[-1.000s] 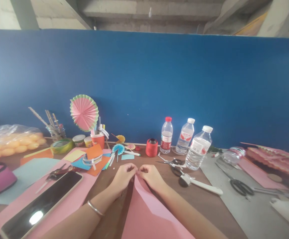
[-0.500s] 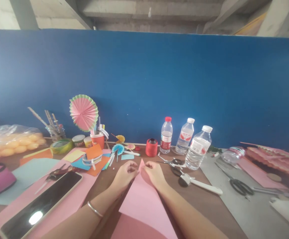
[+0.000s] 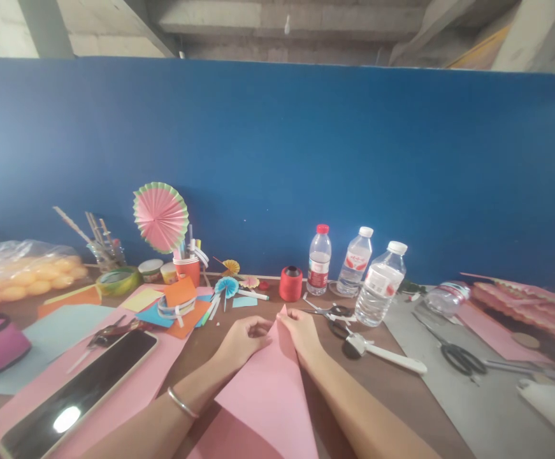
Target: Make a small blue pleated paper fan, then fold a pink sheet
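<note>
A pink sheet of paper (image 3: 262,395) lies on the brown table in front of me, its far corner pointing away from me. My left hand (image 3: 243,341) pinches the paper near that corner from the left, fingers curled. My right hand (image 3: 301,331) grips the same corner from the right, fingers closed on the edge. A silver bracelet (image 3: 181,403) sits on my left wrist. The two hands are almost touching at the paper's tip.
A phone (image 3: 79,392) lies on pink paper at the left. Scissors (image 3: 334,313) and a white-handled tool (image 3: 385,357) lie right of my hands. A red thread spool (image 3: 291,284), three water bottles (image 3: 377,284), a pink paper fan (image 3: 161,217) and cups stand at the blue wall.
The pink sheet has unfolded and swung left, now lying wider under my arms. Its tip has shifted slightly right and away, with both hands following it.
</note>
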A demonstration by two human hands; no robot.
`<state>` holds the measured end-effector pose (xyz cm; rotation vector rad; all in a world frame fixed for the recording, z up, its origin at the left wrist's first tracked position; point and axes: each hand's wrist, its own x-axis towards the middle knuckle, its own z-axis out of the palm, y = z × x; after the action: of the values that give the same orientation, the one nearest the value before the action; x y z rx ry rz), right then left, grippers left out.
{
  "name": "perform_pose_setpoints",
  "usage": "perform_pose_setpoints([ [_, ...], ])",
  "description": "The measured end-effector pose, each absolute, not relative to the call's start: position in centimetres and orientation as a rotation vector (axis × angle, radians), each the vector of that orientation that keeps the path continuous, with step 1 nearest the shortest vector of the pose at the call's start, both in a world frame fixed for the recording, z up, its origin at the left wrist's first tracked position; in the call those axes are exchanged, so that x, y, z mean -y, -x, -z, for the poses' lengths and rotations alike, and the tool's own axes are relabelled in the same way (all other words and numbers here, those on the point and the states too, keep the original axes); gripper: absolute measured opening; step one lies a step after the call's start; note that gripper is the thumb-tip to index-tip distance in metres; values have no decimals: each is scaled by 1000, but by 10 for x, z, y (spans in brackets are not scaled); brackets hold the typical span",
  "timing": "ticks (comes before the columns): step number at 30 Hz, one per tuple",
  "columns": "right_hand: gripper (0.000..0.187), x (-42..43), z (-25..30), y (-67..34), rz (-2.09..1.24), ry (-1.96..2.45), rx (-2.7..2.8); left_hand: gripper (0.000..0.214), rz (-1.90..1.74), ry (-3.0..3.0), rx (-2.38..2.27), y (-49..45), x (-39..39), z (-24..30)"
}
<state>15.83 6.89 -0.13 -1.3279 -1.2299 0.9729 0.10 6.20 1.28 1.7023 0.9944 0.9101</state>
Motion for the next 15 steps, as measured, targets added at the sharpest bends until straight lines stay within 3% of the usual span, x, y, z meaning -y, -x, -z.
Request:
perform_pose_setpoints([
  [15, 24, -71, -3, -171, -854, 1351, 1094, 41, -716, -1795, -993, 6, -64, -16],
])
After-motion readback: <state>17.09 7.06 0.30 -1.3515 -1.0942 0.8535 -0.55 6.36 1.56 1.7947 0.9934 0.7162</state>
